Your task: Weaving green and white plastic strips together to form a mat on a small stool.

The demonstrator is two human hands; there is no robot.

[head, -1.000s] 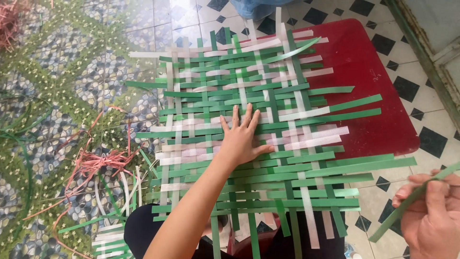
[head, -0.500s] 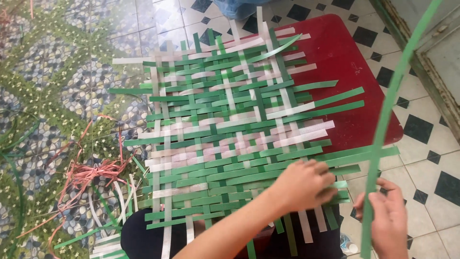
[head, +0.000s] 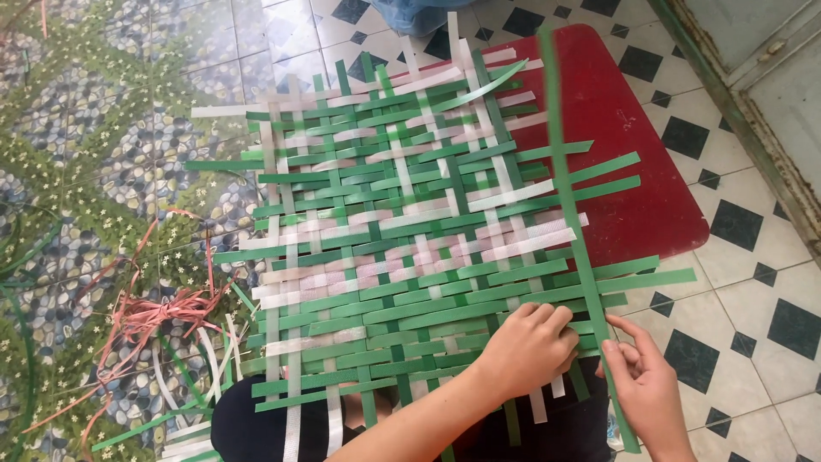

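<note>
Nearest the camera, the right hand [head: 652,395] pinches the lower part of a long, loose green plastic strip [head: 571,214] between thumb and fingers, close to the mat's right edge. Just beside it, the left hand [head: 528,346] presses curled fingers flat on the lower right corner of the woven mat of green and white flat plastic strips [head: 402,248]. The loose strip looks light, thin, springy and probably slick, so a pinch close to the weave should steer it best. The mat seems floppy and loosely locked; pressing down near the working edge would steady it. It lies on the tiled floor [head: 753,282], its far part over a red board [head: 624,145]. A tangle of pinkish cord [head: 154,316] lies to the left.
</note>
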